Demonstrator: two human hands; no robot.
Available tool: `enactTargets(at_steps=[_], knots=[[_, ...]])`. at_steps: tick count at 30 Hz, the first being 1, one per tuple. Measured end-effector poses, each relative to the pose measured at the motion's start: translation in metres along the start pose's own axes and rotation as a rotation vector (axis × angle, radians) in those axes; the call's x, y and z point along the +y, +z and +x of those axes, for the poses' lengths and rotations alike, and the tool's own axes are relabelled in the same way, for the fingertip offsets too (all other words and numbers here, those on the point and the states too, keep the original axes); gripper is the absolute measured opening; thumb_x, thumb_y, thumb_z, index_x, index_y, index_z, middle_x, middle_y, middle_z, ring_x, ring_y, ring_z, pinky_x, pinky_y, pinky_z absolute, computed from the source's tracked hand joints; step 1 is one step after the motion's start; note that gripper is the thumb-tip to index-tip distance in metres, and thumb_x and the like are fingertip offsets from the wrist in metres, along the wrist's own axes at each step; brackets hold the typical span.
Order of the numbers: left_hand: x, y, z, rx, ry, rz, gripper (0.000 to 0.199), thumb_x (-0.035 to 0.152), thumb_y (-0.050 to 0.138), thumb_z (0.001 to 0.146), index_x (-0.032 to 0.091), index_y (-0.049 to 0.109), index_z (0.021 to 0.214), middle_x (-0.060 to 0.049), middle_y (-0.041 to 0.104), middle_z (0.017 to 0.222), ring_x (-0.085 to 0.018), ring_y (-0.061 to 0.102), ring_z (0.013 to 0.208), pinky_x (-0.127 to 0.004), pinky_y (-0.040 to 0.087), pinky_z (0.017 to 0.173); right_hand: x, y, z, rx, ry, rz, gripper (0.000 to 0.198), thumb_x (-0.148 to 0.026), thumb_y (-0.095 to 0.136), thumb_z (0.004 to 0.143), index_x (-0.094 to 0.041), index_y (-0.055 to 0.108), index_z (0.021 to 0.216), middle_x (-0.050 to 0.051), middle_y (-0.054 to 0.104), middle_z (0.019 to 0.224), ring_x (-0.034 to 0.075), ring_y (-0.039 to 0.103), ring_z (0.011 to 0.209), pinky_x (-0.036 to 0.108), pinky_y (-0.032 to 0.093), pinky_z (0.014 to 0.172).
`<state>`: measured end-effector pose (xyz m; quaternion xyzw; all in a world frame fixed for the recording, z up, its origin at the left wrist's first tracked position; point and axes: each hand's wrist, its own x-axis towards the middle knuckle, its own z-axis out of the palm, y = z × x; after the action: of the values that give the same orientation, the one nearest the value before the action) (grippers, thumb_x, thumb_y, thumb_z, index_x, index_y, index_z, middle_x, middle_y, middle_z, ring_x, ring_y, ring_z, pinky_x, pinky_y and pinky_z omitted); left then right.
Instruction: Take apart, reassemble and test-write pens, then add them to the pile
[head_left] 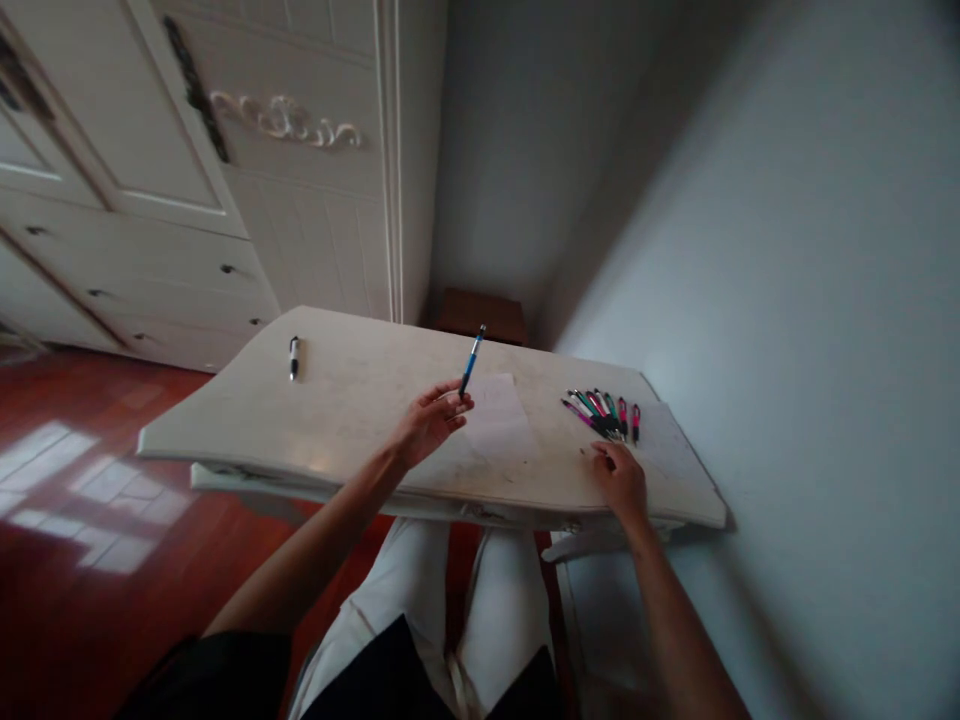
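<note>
The part-curled left hand [433,424] pinches the near end of a probably light, stiff, slick blue pen [472,357], best held mid-barrel, near the paper [504,418], while the curled right hand [622,478], its hold unclear, is just beside the fanned pens [601,407].

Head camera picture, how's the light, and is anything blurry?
All in the head view: dim overall; bright light patches on the red floor; soft diagonal shadow on the wall; cabinet ornament blurred; blue pen in the left hand too soft for fine detail.
</note>
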<state>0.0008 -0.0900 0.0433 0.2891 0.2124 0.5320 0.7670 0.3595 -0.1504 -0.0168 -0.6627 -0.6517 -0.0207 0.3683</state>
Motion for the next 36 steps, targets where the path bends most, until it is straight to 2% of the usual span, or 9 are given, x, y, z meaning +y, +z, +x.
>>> enactTargets(at_steps=[4, 9, 14, 17, 20, 22, 25, 31, 36], knots=[[-0.006, 0.016, 0.038, -0.135, -0.114, 0.156, 0.044, 0.014, 0.082, 0.062, 0.015, 0.065, 0.103, -0.004, 0.069, 0.083, -0.012, 0.065, 0.071, -0.021, 0.048, 0.061, -0.002, -0.002, 0.0, -0.008, 0.075, 0.065, 0.028, -0.029, 0.047, 0.079, -0.017, 0.07, 0.09, 0.011, 0.069, 0.091, 0.023, 0.063, 0.082, 0.037, 0.05, 0.079], [-0.014, 0.013, 0.078, -0.212, -0.114, 0.334, 0.05, 0.015, 0.084, 0.058, 0.014, 0.065, 0.104, -0.006, 0.071, 0.086, -0.013, 0.064, 0.07, -0.023, 0.044, 0.061, -0.022, 0.001, 0.005, 0.018, 0.247, 0.331, 0.028, -0.038, 0.053, 0.082, -0.017, 0.068, 0.094, 0.011, 0.071, 0.094, 0.023, 0.066, 0.084, 0.036, 0.052, 0.077], [-0.015, -0.002, 0.091, -0.196, -0.075, 0.407, 0.029, 0.027, 0.083, 0.063, 0.011, 0.069, 0.082, -0.01, 0.071, 0.089, -0.014, 0.063, 0.072, -0.024, 0.043, 0.061, -0.086, 0.028, 0.038, -0.16, 0.132, 0.546, 0.031, -0.042, 0.058, 0.086, -0.019, 0.065, 0.105, 0.009, 0.068, 0.099, 0.019, 0.064, 0.082, 0.032, 0.052, 0.076], [-0.012, -0.007, 0.092, -0.139, -0.034, 0.346, 0.031, 0.029, 0.084, 0.062, 0.011, 0.069, 0.083, -0.005, 0.067, 0.074, -0.01, 0.056, 0.062, -0.022, 0.039, 0.055, -0.124, 0.054, 0.071, -0.336, 0.081, 0.745, 0.04, -0.048, 0.055, 0.088, -0.018, 0.059, 0.114, 0.006, 0.066, 0.091, 0.015, 0.062, 0.071, 0.029, 0.051, 0.07], [-0.011, -0.011, 0.094, -0.109, 0.029, 0.344, 0.033, 0.028, 0.085, 0.06, 0.012, 0.07, 0.084, 0.002, 0.058, 0.059, -0.007, 0.048, 0.052, -0.02, 0.035, 0.05, -0.145, 0.079, 0.097, -0.401, 0.028, 0.815, 0.04, -0.055, 0.051, 0.089, -0.017, 0.062, 0.088, 0.003, 0.062, 0.075, 0.013, 0.058, 0.064, 0.026, 0.047, 0.063], [-0.011, -0.014, 0.096, -0.109, 0.047, 0.371, 0.035, 0.027, 0.086, 0.058, 0.012, 0.069, 0.084, 0.002, 0.058, 0.06, -0.006, 0.047, 0.051, -0.02, 0.034, 0.049, -0.148, 0.094, 0.105, -0.377, 0.045, 0.842, 0.046, -0.059, 0.047, 0.089, -0.017, 0.058, 0.073, 0.001, 0.058, 0.065, 0.012, 0.053, 0.058, 0.025, 0.043, 0.057], [-0.013, -0.016, 0.098, -0.124, 0.056, 0.433, 0.036, 0.028, 0.086, 0.058, 0.012, 0.07, 0.085, 0.001, 0.06, 0.062, -0.007, 0.049, 0.052, -0.021, 0.035, 0.05, -0.144, 0.106, 0.106, -0.306, 0.119, 0.84, 0.051, -0.064, 0.047, 0.086, -0.018, 0.054, 0.066, -0.002, 0.05, 0.055, 0.011, 0.045, 0.05, 0.024, 0.036, 0.048], [-0.018, -0.014, 0.098, -0.128, 0.083, 0.532, 0.038, 0.033, 0.085, 0.06, 0.011, 0.069, 0.087, 0.0, 0.06, 0.062, -0.008, 0.051, 0.053, -0.022, 0.038, 0.051, -0.126, 0.103, 0.105, -0.227, 0.147, 0.868, 0.054, -0.067, 0.045, 0.086, -0.018, 0.056, 0.066, -0.003, 0.046, 0.051, 0.009, 0.04, 0.045, 0.023, 0.032, 0.044], [-0.019, -0.018, 0.1, -0.127, 0.092, 0.6, 0.041, 0.034, 0.085, 0.061, 0.012, 0.069, 0.091, -0.001, 0.063, 0.067, -0.009, 0.054, 0.056, -0.023, 0.042, 0.054, -0.125, 0.106, 0.105, -0.349, 0.119, 0.89, 0.058, -0.07, 0.043, 0.085, -0.017, 0.059, 0.069, 0.001, 0.053, 0.057, 0.011, 0.047, 0.05, 0.024, 0.037, 0.049]])
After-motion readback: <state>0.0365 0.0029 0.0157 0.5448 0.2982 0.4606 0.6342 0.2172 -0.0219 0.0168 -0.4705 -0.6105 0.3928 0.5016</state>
